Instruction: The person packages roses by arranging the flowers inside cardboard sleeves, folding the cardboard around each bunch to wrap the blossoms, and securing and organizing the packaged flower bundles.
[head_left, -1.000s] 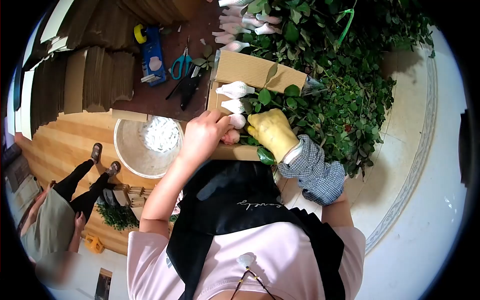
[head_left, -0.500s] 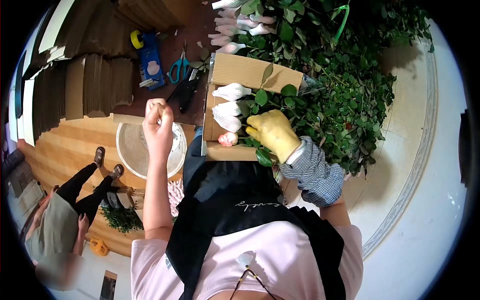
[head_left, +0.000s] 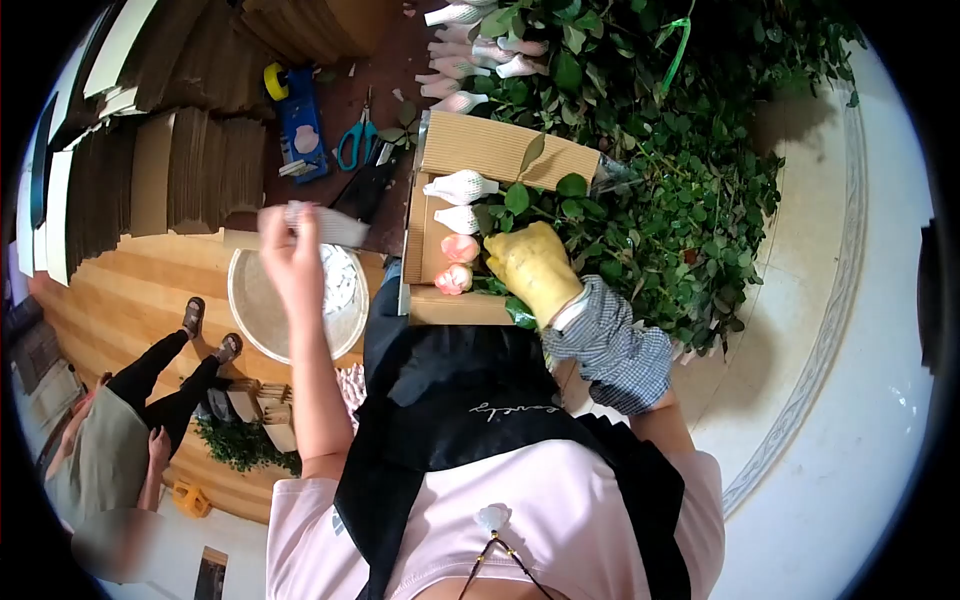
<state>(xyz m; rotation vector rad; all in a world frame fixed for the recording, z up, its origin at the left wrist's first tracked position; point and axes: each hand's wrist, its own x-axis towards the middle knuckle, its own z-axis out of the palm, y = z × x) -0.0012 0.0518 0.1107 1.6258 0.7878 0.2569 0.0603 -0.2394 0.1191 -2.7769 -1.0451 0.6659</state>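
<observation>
Wooden floor (head_left: 150, 268) and tabletop (head_left: 390, 50): the striped floor lies left of my left grip; the dark tabletop spreads ahead of it, with cardboard stacks (head_left: 165, 165) ahead and to the left.
Left hand (head_left: 290, 250): bare; thumb and fingers are pinched together on a white mesh sleeve (head_left: 340, 230), which sticks out to the right.
Right hand (head_left: 535, 270): in a yellow glove, curled low over the stem side of the box; its fingertips are partly hidden, so I cannot tell how far this grip is closed or whether it has hold of stems.
Pink roses (head_left: 458, 264): two uncovered heads lie in the box, just left of my gloved grip, one nearer me than the other.
Covered heads (head_left: 460, 188): two more in white netting, ahead of the pink pair.
Stage: I judge this as handling the netting head by head, with one sleeve in my grip, apart from the flowers.
Cardboard box (head_left: 515, 150): its left edge stands between my left grip and the blooms; reaching in from here calls for clearing that edge without brushing petals.
Bucket (head_left: 246, 310): below my left hand and forearm, white pieces (head_left: 340, 285) inside.
Scissors (head_left: 356, 145) and black tool (head_left: 370, 190): ahead and right of my left grip, crowding that side.
Foliage (head_left: 680, 200): dense beyond and right of my gloved grip, leaving little room there.
</observation>
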